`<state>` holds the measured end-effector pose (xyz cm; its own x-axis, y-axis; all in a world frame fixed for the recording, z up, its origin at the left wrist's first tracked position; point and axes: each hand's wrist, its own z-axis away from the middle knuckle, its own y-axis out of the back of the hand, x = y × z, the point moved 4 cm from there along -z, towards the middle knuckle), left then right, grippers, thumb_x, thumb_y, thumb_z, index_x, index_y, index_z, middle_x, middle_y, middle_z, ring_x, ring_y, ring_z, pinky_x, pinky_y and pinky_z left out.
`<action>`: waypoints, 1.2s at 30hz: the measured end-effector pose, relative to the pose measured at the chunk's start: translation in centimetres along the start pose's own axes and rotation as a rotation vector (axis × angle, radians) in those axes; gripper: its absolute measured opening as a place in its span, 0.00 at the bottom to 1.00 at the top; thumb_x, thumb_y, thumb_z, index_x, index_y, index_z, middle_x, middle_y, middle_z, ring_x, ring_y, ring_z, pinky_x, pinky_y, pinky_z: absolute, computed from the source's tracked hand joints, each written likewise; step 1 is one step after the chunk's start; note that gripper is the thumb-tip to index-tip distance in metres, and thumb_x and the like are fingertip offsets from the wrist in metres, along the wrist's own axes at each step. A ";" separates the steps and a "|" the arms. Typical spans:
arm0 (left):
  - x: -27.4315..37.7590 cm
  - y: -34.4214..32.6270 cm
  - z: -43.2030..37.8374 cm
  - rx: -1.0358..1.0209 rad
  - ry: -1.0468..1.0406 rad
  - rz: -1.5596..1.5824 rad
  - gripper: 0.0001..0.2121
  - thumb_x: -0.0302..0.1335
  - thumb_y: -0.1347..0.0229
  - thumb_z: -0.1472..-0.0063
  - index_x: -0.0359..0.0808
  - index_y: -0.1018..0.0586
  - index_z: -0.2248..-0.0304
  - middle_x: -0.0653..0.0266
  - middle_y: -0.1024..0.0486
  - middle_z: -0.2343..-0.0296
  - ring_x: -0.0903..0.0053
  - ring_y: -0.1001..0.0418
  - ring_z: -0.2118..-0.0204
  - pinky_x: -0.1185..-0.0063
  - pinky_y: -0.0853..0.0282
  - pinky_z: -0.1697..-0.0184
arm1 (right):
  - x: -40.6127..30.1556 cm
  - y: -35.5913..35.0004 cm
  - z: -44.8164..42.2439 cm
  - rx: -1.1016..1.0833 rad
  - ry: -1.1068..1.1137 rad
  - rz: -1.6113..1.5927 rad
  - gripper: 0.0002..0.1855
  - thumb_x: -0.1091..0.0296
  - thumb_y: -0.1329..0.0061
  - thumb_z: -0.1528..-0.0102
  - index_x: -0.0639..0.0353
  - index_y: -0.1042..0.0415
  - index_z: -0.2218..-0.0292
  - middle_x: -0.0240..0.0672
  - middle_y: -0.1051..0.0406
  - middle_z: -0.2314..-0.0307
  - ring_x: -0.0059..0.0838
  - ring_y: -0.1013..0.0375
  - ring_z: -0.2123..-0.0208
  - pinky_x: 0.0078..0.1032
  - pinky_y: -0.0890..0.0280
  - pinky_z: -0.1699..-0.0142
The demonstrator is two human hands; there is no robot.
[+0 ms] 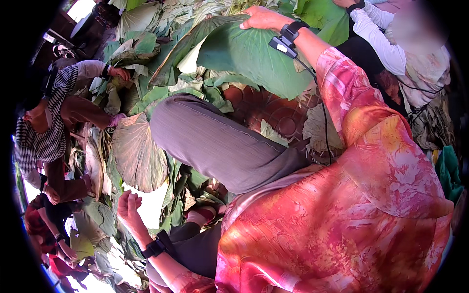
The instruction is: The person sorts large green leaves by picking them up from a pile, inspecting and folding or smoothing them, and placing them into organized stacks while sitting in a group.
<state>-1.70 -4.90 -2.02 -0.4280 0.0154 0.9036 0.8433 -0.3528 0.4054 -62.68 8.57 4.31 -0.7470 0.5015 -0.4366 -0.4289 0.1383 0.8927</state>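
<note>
At the top, my right hand (pixel 264 18) grips the upper edge of a large green lotus leaf (pixel 253 55), thumb on the near side. The leaf hangs down from it over the brick-red patterned tiles (pixel 285 117). Lower left, my left hand (pixel 131 210) is raised with its fingers curled together, and nothing shows between them. Just above that hand is a round, dried brownish lotus leaf (pixel 139 154), seemingly apart from it. My bent knee in grey trousers (pixel 212 143) lies between my two hands.
Heaped lotus leaves, green and dried, cover the ground ahead (pixel 135 47). A person in a striped top (pixel 62 110) sits among leaves at left, another person (pixel 44 223) lower left. A person with white sleeves (pixel 381 36) is upper right. A cable (pixel 325 128) runs from my right wrist.
</note>
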 end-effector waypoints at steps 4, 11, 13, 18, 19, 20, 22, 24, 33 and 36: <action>-0.3 0.6 0.2 0.019 -0.021 0.032 0.10 0.27 0.49 0.41 0.30 0.25 0.62 0.63 0.25 0.74 0.80 0.26 0.74 0.83 0.29 0.67 | -7.5 3.0 0.5 0.265 0.218 -0.266 0.10 0.68 0.53 0.52 0.64 0.28 0.68 0.35 0.32 0.83 0.29 0.33 0.80 0.29 0.38 0.74; -0.4 3.2 1.8 0.103 -0.068 0.144 0.11 0.28 0.48 0.41 0.30 0.25 0.61 0.64 0.25 0.74 0.81 0.26 0.74 0.83 0.29 0.68 | -21.2 4.8 -2.8 0.428 0.783 -0.884 0.14 0.71 0.50 0.54 0.69 0.30 0.64 0.34 0.29 0.75 0.23 0.34 0.71 0.27 0.38 0.66; -1.3 5.5 2.8 0.170 -0.043 0.139 0.10 0.27 0.48 0.41 0.30 0.24 0.62 0.64 0.24 0.73 0.80 0.26 0.73 0.83 0.29 0.68 | -25.9 2.5 -4.6 0.357 0.325 -0.962 0.14 0.72 0.50 0.53 0.73 0.30 0.65 0.37 0.30 0.74 0.25 0.35 0.70 0.28 0.38 0.66; 0.8 4.6 2.7 0.170 -0.080 0.250 0.10 0.27 0.47 0.41 0.29 0.25 0.62 0.63 0.24 0.73 0.79 0.25 0.73 0.82 0.29 0.67 | -30.6 -3.7 -4.1 -0.252 0.271 -1.829 0.11 0.71 0.58 0.44 0.66 0.34 0.59 0.43 0.29 0.65 0.40 0.29 0.63 0.42 0.33 0.56; 0.6 5.4 3.1 0.190 -0.076 0.255 0.10 0.28 0.47 0.41 0.29 0.25 0.62 0.63 0.24 0.73 0.79 0.25 0.73 0.82 0.29 0.67 | -32.4 -6.1 -2.0 -0.309 0.199 -1.814 0.11 0.70 0.59 0.44 0.65 0.34 0.59 0.41 0.29 0.65 0.39 0.29 0.60 0.41 0.34 0.52; 0.9 5.5 3.0 0.203 -0.091 0.278 0.10 0.27 0.47 0.41 0.29 0.25 0.62 0.63 0.24 0.73 0.79 0.25 0.73 0.82 0.29 0.67 | -32.8 -8.5 -1.8 -0.458 0.287 -1.868 0.15 0.67 0.58 0.43 0.66 0.36 0.56 0.43 0.30 0.59 0.40 0.30 0.58 0.43 0.39 0.47; 0.3 6.1 3.3 0.250 -0.094 0.307 0.10 0.27 0.47 0.41 0.29 0.24 0.62 0.63 0.24 0.73 0.78 0.25 0.72 0.83 0.30 0.68 | -34.1 -15.1 1.3 -0.334 -0.094 -1.893 0.18 0.65 0.59 0.41 0.66 0.38 0.53 0.43 0.34 0.55 0.39 0.34 0.53 0.39 0.42 0.44; -2.3 8.5 3.7 0.351 -0.120 0.295 0.10 0.26 0.47 0.43 0.29 0.25 0.63 0.62 0.24 0.73 0.78 0.25 0.72 0.83 0.31 0.69 | -35.4 -22.3 4.3 -0.475 -0.282 -1.890 0.19 0.63 0.56 0.42 0.63 0.39 0.53 0.42 0.34 0.55 0.38 0.33 0.54 0.38 0.40 0.46; -2.7 9.8 4.4 0.574 0.033 0.367 0.14 0.29 0.49 0.42 0.30 0.27 0.59 0.58 0.25 0.69 0.75 0.25 0.70 0.81 0.30 0.67 | -28.0 -33.3 13.8 -1.058 -0.397 -1.017 0.34 0.59 0.52 0.45 0.63 0.49 0.43 0.59 0.55 0.44 0.58 0.52 0.42 0.48 0.45 0.44; -1.9 8.6 4.2 0.491 -0.010 0.360 0.10 0.27 0.49 0.42 0.30 0.25 0.62 0.62 0.25 0.72 0.79 0.26 0.72 0.83 0.31 0.68 | -30.3 -29.1 12.4 -0.981 -0.187 -1.092 0.26 0.60 0.52 0.45 0.67 0.40 0.51 0.51 0.40 0.51 0.45 0.40 0.48 0.40 0.38 0.48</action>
<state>7.70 -4.00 0.31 -0.0868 -0.0153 0.9961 0.9869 0.1351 0.0880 -21.28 -0.04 -7.02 0.2064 0.6424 -0.7380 -0.9432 -0.0699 -0.3247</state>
